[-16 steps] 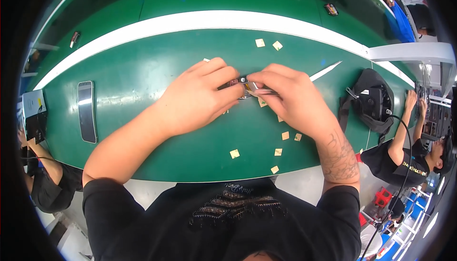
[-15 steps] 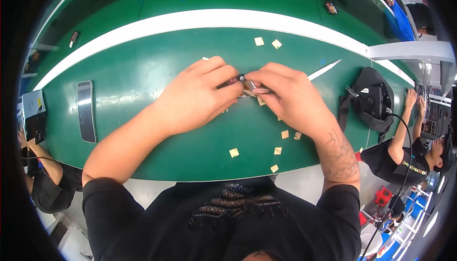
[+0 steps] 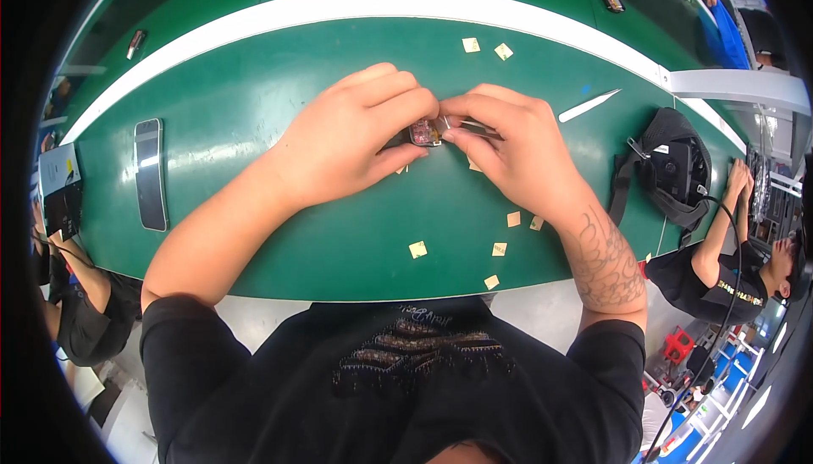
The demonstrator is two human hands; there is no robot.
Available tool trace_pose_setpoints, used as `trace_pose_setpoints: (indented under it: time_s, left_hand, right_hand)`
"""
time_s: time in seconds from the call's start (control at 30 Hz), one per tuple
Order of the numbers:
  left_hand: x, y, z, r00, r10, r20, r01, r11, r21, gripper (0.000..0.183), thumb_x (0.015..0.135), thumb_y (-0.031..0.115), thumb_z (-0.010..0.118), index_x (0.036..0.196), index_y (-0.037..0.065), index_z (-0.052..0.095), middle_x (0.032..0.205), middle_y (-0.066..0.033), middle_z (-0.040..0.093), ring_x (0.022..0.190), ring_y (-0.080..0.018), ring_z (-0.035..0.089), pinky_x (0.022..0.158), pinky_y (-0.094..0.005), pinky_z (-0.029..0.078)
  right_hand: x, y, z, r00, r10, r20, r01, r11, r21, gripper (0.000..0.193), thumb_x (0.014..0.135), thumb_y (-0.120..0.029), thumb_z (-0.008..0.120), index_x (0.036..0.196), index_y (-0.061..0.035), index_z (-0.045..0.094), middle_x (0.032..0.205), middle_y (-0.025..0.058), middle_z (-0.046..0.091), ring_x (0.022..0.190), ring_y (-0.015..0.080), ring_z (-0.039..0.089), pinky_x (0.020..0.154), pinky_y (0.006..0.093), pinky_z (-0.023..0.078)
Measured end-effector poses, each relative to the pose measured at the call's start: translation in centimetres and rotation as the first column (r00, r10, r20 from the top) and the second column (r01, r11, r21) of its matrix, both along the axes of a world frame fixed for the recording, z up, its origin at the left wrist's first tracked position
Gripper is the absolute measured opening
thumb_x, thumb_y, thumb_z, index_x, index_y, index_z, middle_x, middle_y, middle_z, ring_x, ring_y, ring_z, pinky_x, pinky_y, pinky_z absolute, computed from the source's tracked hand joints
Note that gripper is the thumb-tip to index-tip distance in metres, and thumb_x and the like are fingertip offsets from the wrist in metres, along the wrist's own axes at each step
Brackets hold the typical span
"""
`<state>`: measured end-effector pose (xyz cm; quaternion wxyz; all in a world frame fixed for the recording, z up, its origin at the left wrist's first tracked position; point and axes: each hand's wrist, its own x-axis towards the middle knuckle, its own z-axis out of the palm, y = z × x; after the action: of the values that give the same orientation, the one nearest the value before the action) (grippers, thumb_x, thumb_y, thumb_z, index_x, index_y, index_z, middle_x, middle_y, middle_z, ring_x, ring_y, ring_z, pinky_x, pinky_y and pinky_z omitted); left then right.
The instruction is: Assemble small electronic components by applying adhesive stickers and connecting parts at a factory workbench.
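Note:
Above the middle of the green table, my left hand (image 3: 356, 134) is closed on a small dark electronic module (image 3: 424, 132) with reddish parts showing on its face. Fingers and thumb grip it from the left, hiding part of it. My right hand (image 3: 508, 134) is closed too, its thumb and forefinger pinched at the module's right edge. A slim dark metal tool (image 3: 481, 130), looking like tweezers, runs back between those fingers into the palm. The fingers cover its tip and a small silvery bit at the module.
Several small yellowish square stickers (image 3: 500, 249) lie scattered on the green table (image 3: 339, 261). To the right are a white pointed tool (image 3: 590, 106) and a black strapped pouch (image 3: 673, 159) with a cable. A phone (image 3: 151, 174) lies left. Other people sit on both sides.
The module has turned so more of its reddish face shows between my hands. Both hands sit slightly higher in the picture, and the whole view has shifted a little.

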<state>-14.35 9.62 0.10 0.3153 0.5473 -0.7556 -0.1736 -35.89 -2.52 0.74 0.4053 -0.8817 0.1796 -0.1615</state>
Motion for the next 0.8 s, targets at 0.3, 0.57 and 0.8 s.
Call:
trace_pose_setpoints:
  time_s: [0.3, 0.57, 0.8]
  left_hand:
    - [-0.05, 0.13, -0.08, 1.0, 0.018, -0.009, -0.018, 1.0, -0.007, 0.044, 0.076, 0.008, 0.09, 0.114, 0.006, 0.068, 0.104, -0.0098, 0.068, 0.098, -0.0333, 0.066, 0.086, -0.0436, 0.055]
    - [-0.22, 0.21, 0.17, 1.0, 0.023, -0.02, -0.023, 1.0, -0.014, 0.044, 0.076, 0.008, 0.09, 0.113, 0.006, 0.067, 0.105, -0.0102, 0.068, 0.099, -0.0338, 0.066, 0.085, -0.0439, 0.055]
    - [0.01, 0.19, -0.25, 0.999, 0.022, -0.029, -0.022, 1.0, -0.004, 0.044, 0.077, 0.009, 0.09, 0.113, 0.005, 0.066, 0.106, -0.011, 0.068, 0.1, -0.0349, 0.066, 0.087, -0.0441, 0.055]
  right_hand:
    - [0.07, 0.18, 0.86, 0.993, -0.067, -0.101, 0.078, 0.991, 0.111, 0.021, 0.091, -0.001, 0.079, 0.111, -0.0008, 0.078, 0.099, 0.0149, 0.075, 0.082, 0.0337, 0.075, 0.074, 0.0388, 0.061]
    - [0.26, 0.53, 0.8, 0.996, -0.063, -0.069, 0.065, 0.997, 0.029, 0.019, 0.092, -0.001, 0.078, 0.111, 0.0001, 0.078, 0.098, 0.0152, 0.075, 0.081, 0.0319, 0.075, 0.073, 0.038, 0.061]
    - [0.47, 0.54, 0.54, 0.99, -0.099, -0.1, 0.11, 0.988, 0.112, 0.02, 0.091, -0.003, 0.079, 0.111, -0.0007, 0.078, 0.097, 0.013, 0.074, 0.075, 0.0291, 0.072, 0.067, 0.0367, 0.057]
